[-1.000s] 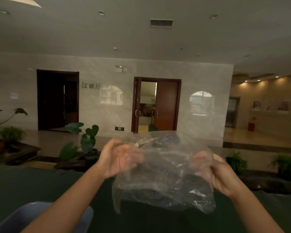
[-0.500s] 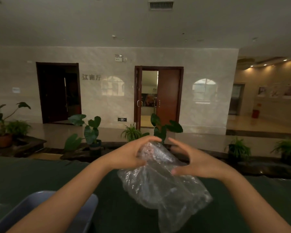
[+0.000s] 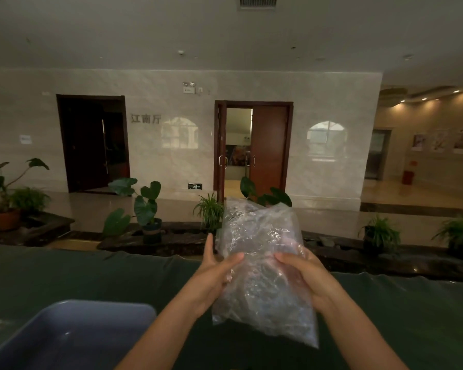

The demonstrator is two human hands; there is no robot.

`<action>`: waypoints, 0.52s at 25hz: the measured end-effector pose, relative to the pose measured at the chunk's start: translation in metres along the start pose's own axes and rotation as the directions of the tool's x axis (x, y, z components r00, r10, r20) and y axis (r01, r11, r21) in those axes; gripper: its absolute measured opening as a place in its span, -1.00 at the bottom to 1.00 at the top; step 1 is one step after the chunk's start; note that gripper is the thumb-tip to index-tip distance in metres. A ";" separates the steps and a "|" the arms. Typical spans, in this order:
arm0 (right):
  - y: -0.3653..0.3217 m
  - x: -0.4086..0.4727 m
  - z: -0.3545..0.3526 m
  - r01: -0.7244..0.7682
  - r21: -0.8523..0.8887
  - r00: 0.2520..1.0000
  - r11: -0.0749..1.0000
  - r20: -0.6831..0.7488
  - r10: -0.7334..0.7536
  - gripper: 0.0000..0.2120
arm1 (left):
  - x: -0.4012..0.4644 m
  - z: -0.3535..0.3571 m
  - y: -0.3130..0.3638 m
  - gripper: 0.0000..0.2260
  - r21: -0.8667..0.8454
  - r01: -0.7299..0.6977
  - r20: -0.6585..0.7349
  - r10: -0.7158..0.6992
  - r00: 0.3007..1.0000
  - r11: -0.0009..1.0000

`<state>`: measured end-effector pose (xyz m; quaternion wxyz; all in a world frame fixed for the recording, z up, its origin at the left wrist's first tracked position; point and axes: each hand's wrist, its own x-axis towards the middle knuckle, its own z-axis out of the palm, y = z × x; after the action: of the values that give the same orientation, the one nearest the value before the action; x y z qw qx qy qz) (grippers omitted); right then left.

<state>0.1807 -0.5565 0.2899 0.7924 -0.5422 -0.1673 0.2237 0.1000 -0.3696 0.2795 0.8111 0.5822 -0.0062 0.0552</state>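
- Hanging crumpled and gathered narrow, the clear plastic bag is held above the green worktop.
- Its sides are gripped by the left hand and right hand, close together.
- Folding looks partway done; flattening and setting it down remain.

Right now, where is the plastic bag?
Head view, right of centre: the plastic bag is held between left hand and right hand above the green table, right of the blue tub.

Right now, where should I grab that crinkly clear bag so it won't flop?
Probably its middle, one hand from each side, as the left hand and right hand grip it. The clear bag is limp and crumpled, so a corner pinch would likely let it droop.
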 end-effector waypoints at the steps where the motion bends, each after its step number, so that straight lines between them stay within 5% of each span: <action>1: 0.002 0.000 -0.002 -0.021 0.038 1.000 0.999 0.020 0.021 -0.48 | 0.001 0.000 -0.001 0.11 0.029 -0.086 -0.060 0.088 0.994 0.996; 3: 0.007 0.001 -0.004 -0.067 0.050 0.998 0.997 0.003 0.066 -0.43 | 0.002 0.002 -0.001 -0.01 0.187 -0.276 -0.088 0.296 0.951 0.943; 6: 0.012 0.001 -0.006 -0.125 0.003 0.980 0.992 -0.153 0.124 -0.27 | -0.005 -0.001 0.000 -0.30 0.468 -0.511 0.097 0.533 0.841 0.721; 9: 0.010 -0.003 -0.007 0.016 0.045 0.988 0.999 -0.153 -0.009 -0.37 | -0.008 -0.001 0.005 -0.84 0.670 -0.626 0.349 0.575 0.740 0.400; 10: 0.009 -0.005 -0.007 0.101 0.040 0.989 0.994 -0.115 -0.096 -0.47 | -0.007 -0.002 0.006 -0.84 0.703 -0.620 0.367 0.569 0.736 0.349; 13: 0.002 -0.010 -0.005 0.345 -0.233 0.934 0.909 -0.005 -0.356 -0.83 | -0.007 -0.007 0.012 -0.67 0.673 -0.592 0.322 0.546 0.773 0.442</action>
<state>0.1743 -0.5653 0.2859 0.7558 -0.5959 -0.2678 0.0444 0.0913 -0.3597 0.2884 0.4323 0.8244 -0.2009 0.3050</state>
